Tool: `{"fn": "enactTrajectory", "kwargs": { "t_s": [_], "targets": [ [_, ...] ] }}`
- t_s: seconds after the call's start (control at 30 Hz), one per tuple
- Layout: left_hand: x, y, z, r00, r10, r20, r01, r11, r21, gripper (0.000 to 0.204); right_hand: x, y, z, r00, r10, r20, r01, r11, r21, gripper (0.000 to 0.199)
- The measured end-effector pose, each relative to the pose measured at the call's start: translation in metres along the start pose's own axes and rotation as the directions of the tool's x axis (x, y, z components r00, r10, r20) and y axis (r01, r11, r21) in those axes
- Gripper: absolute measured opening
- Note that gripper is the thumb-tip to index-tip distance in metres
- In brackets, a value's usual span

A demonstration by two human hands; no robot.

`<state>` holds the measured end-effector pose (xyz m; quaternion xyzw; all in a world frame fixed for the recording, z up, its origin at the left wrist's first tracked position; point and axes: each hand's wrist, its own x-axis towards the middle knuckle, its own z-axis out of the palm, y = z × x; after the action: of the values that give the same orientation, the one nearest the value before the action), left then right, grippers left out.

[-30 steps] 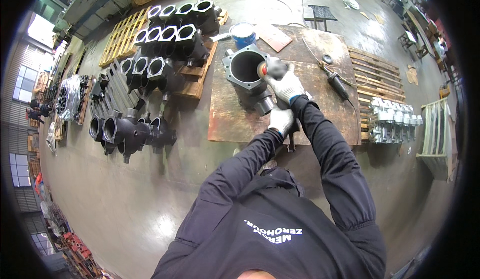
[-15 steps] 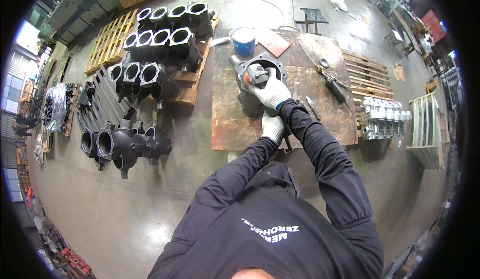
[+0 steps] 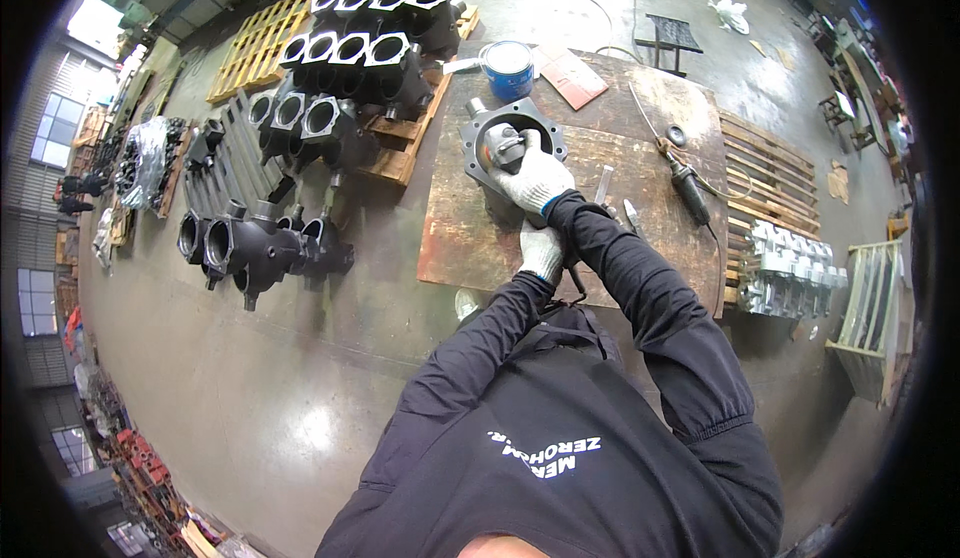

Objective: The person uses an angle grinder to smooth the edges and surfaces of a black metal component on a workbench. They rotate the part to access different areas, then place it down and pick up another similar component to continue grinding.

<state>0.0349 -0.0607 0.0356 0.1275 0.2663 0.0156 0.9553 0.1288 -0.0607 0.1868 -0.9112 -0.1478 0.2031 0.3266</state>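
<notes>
From the head view, both forearms reach forward from the lower edge, close together, the right one farther out and bent inward at the wrist. The gloved right hand (image 3: 540, 176) curls its fingers around a grey rounded power tool (image 3: 502, 141), gripping it within the flanged mouth of a dark casting (image 3: 484, 180). That casting stands on the wooden tabletop (image 3: 650, 148), nearer its left edge than its right. The gloved left hand (image 3: 542, 250) sits lower, just inside the near edge, partly covered by the right sleeve; I cannot tell what its fingers close on.

Also on the tabletop are one blue can (image 3: 510, 82) by the far left corner, one reddish sheet (image 3: 572, 80) at the far edge, one dark ring (image 3: 676, 135) and one corded tool (image 3: 690, 193) toward the right edge, and two slim tools (image 3: 632, 218) right of the hands. Beyond the left edge, three rows of dark castings (image 3: 402, 88) show four, four and three mouths.
</notes>
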Motion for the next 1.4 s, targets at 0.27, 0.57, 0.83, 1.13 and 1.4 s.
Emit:
{"fn": "enactTrajectory", "kwargs": {
  "t_s": [0.27,0.57,0.83,1.13,1.4],
  "targets": [
    [0.024,0.001,-0.003,0.999,-0.013,-0.04,0.022,0.971,0.237,0.057,0.026,0.011,-0.003,0.994,-0.057,0.096,0.066,0.993,-0.101,0.102],
    [0.046,-0.017,-0.015,0.999,0.042,-0.024,-0.045,0.989,-0.138,0.061,0.013,0.013,-0.024,0.99,-0.129,0.051,0.127,0.991,0.037,0.096],
    [0.037,-0.008,-0.006,0.985,0.059,0.16,0.002,0.935,-0.356,0.058,0.016,-0.002,-0.023,0.985,-0.158,0.061,0.157,0.987,0.034,0.094],
    [0.055,-0.03,-0.001,0.995,0.072,0.071,-0.048,0.954,-0.297,0.055,0.024,0.015,-0.018,0.993,-0.1,0.054,0.105,0.991,-0.086,0.094],
    [0.036,-0.017,0.006,0.999,-0.019,-0.042,-0.003,0.881,-0.472,0.048,0.031,0.015,-0.012,0.99,-0.077,0.115,0.087,0.992,-0.086,0.093]
  ]
}}
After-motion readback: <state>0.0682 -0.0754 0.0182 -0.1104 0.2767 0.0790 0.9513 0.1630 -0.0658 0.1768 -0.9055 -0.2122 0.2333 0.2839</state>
